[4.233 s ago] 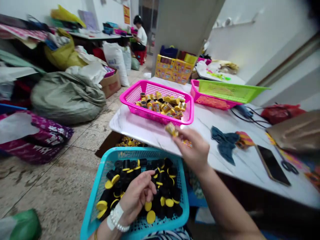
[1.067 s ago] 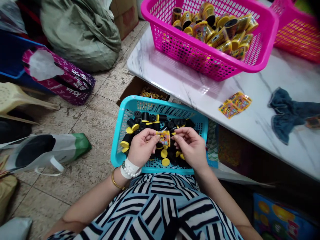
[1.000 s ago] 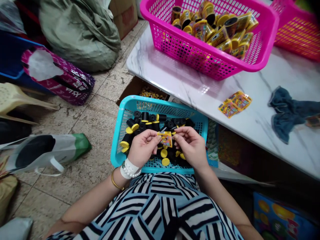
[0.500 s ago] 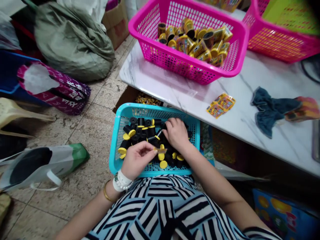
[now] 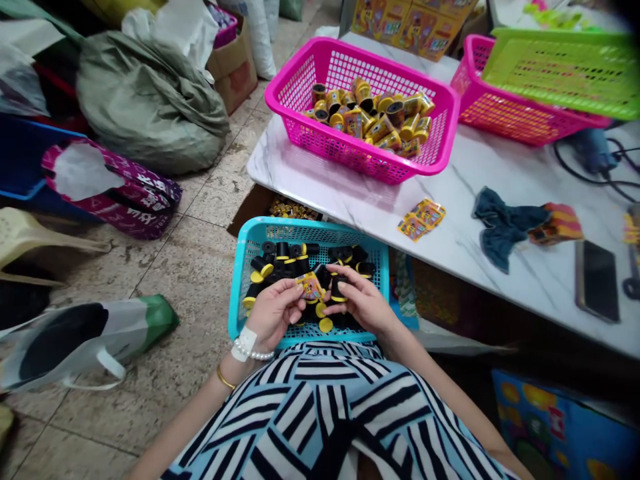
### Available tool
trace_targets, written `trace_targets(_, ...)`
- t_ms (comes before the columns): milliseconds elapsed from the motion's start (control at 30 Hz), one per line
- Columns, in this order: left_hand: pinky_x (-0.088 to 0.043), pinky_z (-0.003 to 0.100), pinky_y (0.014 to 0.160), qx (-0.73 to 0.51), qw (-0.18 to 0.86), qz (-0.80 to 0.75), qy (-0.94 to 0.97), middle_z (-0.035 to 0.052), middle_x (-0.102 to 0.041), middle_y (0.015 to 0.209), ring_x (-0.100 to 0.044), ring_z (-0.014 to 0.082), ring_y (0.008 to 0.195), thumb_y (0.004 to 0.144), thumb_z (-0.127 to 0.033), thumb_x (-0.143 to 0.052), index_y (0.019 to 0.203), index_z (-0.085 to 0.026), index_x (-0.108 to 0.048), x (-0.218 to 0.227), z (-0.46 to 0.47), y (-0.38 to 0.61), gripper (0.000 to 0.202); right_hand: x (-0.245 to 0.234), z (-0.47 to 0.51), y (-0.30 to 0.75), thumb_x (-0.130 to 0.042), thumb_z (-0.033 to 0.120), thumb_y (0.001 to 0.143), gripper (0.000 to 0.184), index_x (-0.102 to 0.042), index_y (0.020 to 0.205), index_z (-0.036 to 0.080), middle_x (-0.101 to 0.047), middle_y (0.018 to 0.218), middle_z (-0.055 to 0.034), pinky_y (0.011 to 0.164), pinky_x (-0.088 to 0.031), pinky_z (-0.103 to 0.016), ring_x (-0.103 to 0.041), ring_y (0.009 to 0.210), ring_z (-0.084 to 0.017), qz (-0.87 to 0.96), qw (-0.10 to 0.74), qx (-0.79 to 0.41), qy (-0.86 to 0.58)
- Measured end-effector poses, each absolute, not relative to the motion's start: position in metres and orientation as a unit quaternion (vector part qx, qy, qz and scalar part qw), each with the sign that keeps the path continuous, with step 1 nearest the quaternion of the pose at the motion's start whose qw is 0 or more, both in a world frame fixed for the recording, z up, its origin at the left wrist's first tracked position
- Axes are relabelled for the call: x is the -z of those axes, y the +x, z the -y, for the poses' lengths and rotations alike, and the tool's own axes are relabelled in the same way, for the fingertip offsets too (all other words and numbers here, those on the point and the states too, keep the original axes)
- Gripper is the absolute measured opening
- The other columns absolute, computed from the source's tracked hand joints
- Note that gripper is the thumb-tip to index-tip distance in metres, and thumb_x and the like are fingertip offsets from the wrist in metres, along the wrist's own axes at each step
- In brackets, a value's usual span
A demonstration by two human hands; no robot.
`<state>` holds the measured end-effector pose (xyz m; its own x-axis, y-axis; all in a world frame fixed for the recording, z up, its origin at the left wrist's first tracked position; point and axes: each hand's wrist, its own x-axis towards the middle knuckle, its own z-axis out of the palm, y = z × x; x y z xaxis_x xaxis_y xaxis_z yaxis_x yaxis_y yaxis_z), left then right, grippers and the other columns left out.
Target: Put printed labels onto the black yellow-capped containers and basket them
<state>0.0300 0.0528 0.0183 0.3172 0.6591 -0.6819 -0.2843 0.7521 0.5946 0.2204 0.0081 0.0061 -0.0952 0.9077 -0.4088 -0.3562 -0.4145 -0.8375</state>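
Note:
Between the thumb and fingers of my left hand [image 5: 277, 305] is a yellow printed sticker [image 5: 311, 285], its printed face turned up. My right hand [image 5: 364, 301] grips a small black plastic canister [image 5: 337, 288] with a yellow end, close to the sticker's right edge. Both hands are over a turquoise basket [image 5: 234, 287] at my lap. Inside it lie several more black canisters [image 5: 283, 251] with yellow ends, partly covered by my hands. On the table a pink basket [image 5: 357, 160] holds several canisters wrapped in yellow printed labels [image 5: 383, 127].
Two more sticker sheets [image 5: 423, 219] lie on the marble-patterned table [image 5: 360, 207]. Farther right are a dark blue cloth piece [image 5: 500, 223] and a phone [image 5: 597, 280]. A lime green basket [image 5: 565, 70] rests on another pink one. Bags [image 5: 113, 187] and a green sack [image 5: 150, 100] stand on the floor.
My right hand has come up from among the canisters with a black one in its fingers. The sticker in my left hand now faces up. The view has shifted.

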Motion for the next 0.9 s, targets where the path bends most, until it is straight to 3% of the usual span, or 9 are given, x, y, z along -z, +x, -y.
trace_targets(100, -0.034, 0.013, 0.035, -0.292, 0.793, -0.505, 0.178, 0.0012, -0.066, 0.063, -0.055, 0.0077, 0.048, 0.067, -0.025, -0.085, 0.082, -0.013, -0.063, -0.018, -0.053, 0.032, 0.029, -0.008, 0.002, 0.222, -0.071, 0.037, 0.081, 0.055, -0.052, 0.132, 0.028, -0.066, 0.089, 0.0017, 0.071, -0.062, -0.033, -0.07, 0.078, -0.015, 0.321, 0.471, -0.625, -0.534)
trace_targets(267, -0.039, 0.012, 0.04, -0.304, 0.791, -0.496, 0.191, 0.0048, -0.071, 0.076, -0.058, 0.0068, 0.055, 0.064, -0.021, -0.087, 0.086, -0.011, -0.067, -0.019, -0.059, 0.038, 0.031, -0.019, 0.012, 0.232, -0.076, 0.031, 0.076, 0.03, -0.064, 0.102, 0.021, -0.068, 0.085, 0.0016, 0.071, -0.059, -0.028, -0.068, 0.072, -0.012, 0.299, 0.495, -0.577, -0.576)
trace_targets(433, -0.039, 0.012, 0.04, -0.294, 0.803, -0.465, 0.229, 0.0042, -0.068, 0.073, -0.056, 0.006, 0.055, 0.061, -0.026, -0.09, 0.083, -0.008, -0.07, -0.016, -0.071, 0.053, 0.034, -0.024, 0.006, 0.239, -0.074, 0.033, 0.079, 0.037, -0.069, 0.115, 0.025, -0.073, 0.102, -0.0009, 0.076, -0.059, -0.029, -0.069, 0.075, -0.012, 0.301, 0.5, -0.588, -0.561)
trace_targets(500, -0.032, 0.012, 0.035, -0.28, 0.803, -0.465, 0.246, 0.0021, -0.064, 0.064, -0.052, 0.0053, 0.048, 0.062, -0.03, -0.089, 0.077, -0.009, -0.067, -0.015, -0.074, 0.059, 0.033, -0.024, 0.002, 0.239, -0.077, 0.033, 0.076, 0.04, -0.069, 0.115, 0.027, -0.073, 0.106, -0.0006, 0.075, -0.059, -0.028, -0.068, 0.074, -0.011, 0.301, 0.521, -0.583, -0.545)
trace_targets(600, -0.023, 0.012, 0.031, -0.254, 0.812, -0.458, 0.257, -0.0017, -0.058, 0.054, -0.044, 0.0036, 0.039, 0.067, -0.033, -0.086, 0.077, -0.012, -0.063, -0.017, -0.077, 0.063, 0.033, -0.025, -0.006, 0.24, -0.079, 0.034, 0.075, 0.036, -0.07, 0.109, 0.024, -0.074, 0.095, -0.0008, 0.064, -0.056, -0.025, -0.063, 0.064, -0.01, 0.312, 0.522, -0.57, -0.553)
trace_targets(733, -0.021, 0.011, 0.03, -0.251, 0.837, -0.429, 0.23, -0.001, -0.062, 0.064, -0.043, 0.0018, 0.04, 0.067, -0.031, -0.085, 0.08, -0.012, -0.061, -0.023, -0.081, 0.065, 0.034, -0.03, -0.014, 0.243, -0.08, 0.033, 0.071, 0.033, -0.072, 0.101, 0.022, -0.074, 0.087, -0.0016, 0.055, -0.051, -0.023, -0.06, 0.061, -0.011, 0.33, 0.518, -0.507, -0.605)
trace_targets(900, -0.022, 0.01, 0.03, -0.261, 0.842, -0.423, 0.209, 0.0002, -0.062, 0.069, -0.045, 0.0015, 0.043, 0.067, -0.025, -0.085, 0.081, -0.01, -0.062, -0.023, -0.087, 0.066, 0.031, -0.04, -0.015, 0.246, -0.078, 0.031, 0.075, 0.032, -0.073, 0.106, 0.024, -0.071, 0.088, -0.0014, 0.054, -0.048, -0.023, -0.055, 0.059, -0.009, 0.352, 0.535, -0.491, -0.59)
